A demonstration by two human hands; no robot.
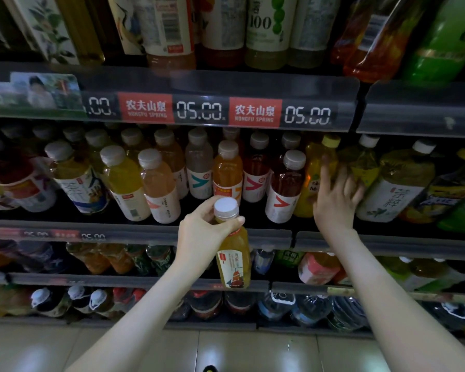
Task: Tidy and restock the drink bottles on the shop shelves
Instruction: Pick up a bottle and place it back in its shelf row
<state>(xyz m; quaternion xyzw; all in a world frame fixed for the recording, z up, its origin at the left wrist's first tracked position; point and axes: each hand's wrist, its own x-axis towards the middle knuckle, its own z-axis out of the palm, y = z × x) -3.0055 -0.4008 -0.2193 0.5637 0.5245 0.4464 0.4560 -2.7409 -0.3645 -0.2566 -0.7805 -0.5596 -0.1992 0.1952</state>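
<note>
My left hand [204,232] grips the neck of a yellow tea bottle [234,261] with a white cap and a ship on its label, held upright in front of the middle shelf [134,230]. My right hand [336,200] reaches into that shelf with fingers spread, resting against a yellow-capped orange drink bottle [313,167] and a green tea bottle [364,167] beside it. Rows of white-capped bottles fill the shelf, among them an orange one [227,170] and a red one [283,189] just behind the held bottle.
The upper shelf's price strip [199,110] shows red tags and 05.00 prices, with tall bottles [266,30] above it. Lower shelves hold more drinks and large water bottles [314,310]. Pale floor tiles [239,350] lie below.
</note>
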